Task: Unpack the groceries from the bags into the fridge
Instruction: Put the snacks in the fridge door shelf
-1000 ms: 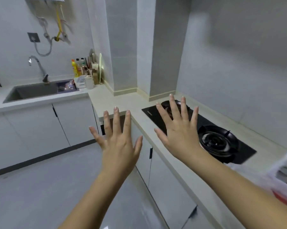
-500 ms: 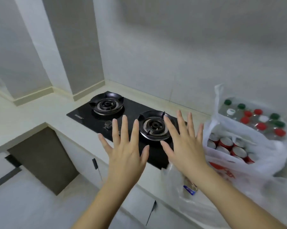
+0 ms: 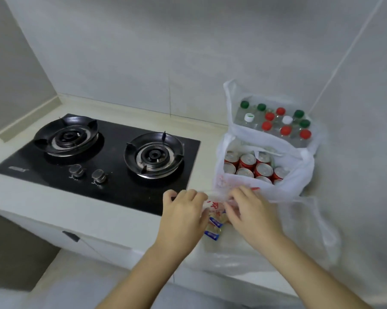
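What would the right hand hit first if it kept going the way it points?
Probably the white plastic bag of red drink cans, whose front wall sits just beyond the right hand's fingers, though depth is unclear.

Front bag (image 3: 232,253) gripped by left hand (image 3: 183,216), right hand (image 3: 252,215) — cans (image 3: 247,161), bottles (image 3: 277,121) behind.

The pale tabletop (image 3: 112,221) carries a black two-burner gas hob (image 3: 121,186) sunk into its left part and, to the right, three white plastic bags in a touching row: the bottle bag (image 3: 250,130) by the wall (image 3: 143,52), the can bag (image 3: 284,188), then the nearest bag (image 3: 243,257) at the front edge.
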Tool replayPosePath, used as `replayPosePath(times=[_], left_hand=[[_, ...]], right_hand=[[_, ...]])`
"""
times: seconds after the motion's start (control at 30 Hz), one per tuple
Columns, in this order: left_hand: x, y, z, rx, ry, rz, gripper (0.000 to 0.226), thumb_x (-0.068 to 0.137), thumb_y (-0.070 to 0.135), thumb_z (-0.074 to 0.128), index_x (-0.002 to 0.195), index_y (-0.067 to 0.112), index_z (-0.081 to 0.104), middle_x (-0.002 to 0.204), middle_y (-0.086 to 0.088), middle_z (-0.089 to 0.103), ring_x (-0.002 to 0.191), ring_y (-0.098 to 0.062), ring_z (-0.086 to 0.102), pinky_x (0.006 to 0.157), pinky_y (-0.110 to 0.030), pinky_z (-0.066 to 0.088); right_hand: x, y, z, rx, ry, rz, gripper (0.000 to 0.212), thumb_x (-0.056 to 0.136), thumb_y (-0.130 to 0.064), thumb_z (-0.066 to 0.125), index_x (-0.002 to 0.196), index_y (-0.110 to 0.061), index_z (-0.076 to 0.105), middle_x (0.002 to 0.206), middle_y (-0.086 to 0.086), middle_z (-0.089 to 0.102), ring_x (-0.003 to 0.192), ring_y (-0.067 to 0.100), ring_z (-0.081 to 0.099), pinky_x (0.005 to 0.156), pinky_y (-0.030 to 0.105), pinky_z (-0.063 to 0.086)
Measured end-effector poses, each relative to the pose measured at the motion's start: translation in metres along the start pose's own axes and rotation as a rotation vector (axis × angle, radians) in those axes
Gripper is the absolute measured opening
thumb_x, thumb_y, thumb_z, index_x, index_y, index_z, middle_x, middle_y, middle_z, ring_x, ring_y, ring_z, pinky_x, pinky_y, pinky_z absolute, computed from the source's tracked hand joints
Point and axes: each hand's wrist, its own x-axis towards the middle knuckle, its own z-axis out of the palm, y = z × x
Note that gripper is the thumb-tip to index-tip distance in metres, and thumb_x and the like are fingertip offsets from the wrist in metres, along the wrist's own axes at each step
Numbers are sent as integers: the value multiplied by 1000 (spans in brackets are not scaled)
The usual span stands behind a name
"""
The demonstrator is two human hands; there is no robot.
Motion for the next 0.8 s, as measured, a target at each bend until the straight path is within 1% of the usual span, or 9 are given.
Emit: replayPosePath(times=[0.1,0.2,0.3,0.4,0.5,0.6,0.67,0.73,0.8], left_hand=[[-6,8,27,10,-129,20,13,66,21,73,76,23,64,72,9,58,67,-17,57,69,-34,30],[-9,8,49,89,-263,2,25,56,24,82,77,23,68,76,7,63,72,-20,59,68,-36,29],[-5,2,64,195,-415,-37,55,56,44,83,105,22,69,115,-4,64,107,-28,59,92,-50,33],[2,-7,73,271,-598,-60,92,77,64,61,152,27,21,160,-13,11,146,-38,8,109,-65,-10],[9,-13,85,371,-728,-23,108,77,70,59,154,27,-2,161,-12,-16,146,-39,-16,102,-68,-24],[13,-14,92,361,-694,84,84,82,53,63,150,25,24,156,-11,19,145,-34,10,102,-68,-26],[13,-15,96,349,-693,172,56,85,38,63,136,24,47,133,-3,45,130,-27,33,95,-63,-35],[11,-16,100,389,-779,258,46,84,33,63,128,25,57,127,-2,50,124,-26,38,93,-65,-36],[8,-19,105,406,-851,298,50,84,30,63,133,25,55,139,-5,44,131,-30,32,92,-67,-33]], right_hand=[[-14,14,14,42,-24,-10,10,82,-30,57,77,-21,58,78,-7,56,68,17,58,56,26,40],[-25,29,32,10,-103,50,18,72,-25,75,84,-23,62,85,-7,59,77,18,62,59,24,41],[-26,41,46,-32,-365,76,47,85,-31,64,131,-27,53,130,-4,51,124,21,49,93,34,43],[-21,53,57,-88,-623,104,84,86,-43,63,153,-36,12,161,-3,8,149,23,5,117,43,16],[-17,62,74,-108,-769,106,106,79,-53,69,153,-40,-6,163,-2,-15,149,31,-16,118,55,1],[-14,68,88,-132,-813,68,95,80,-47,70,154,-35,11,163,0,5,149,29,8,119,49,16],[-12,69,96,-115,-808,42,85,83,-38,66,153,-33,17,160,-2,16,145,25,19,117,44,24],[-11,70,103,-86,-877,26,84,87,-32,62,155,-35,12,162,-5,11,148,24,13,117,44,23],[-12,70,107,-93,-967,-1,84,91,-30,57,155,-38,3,164,-6,-1,151,26,1,118,47,18]])
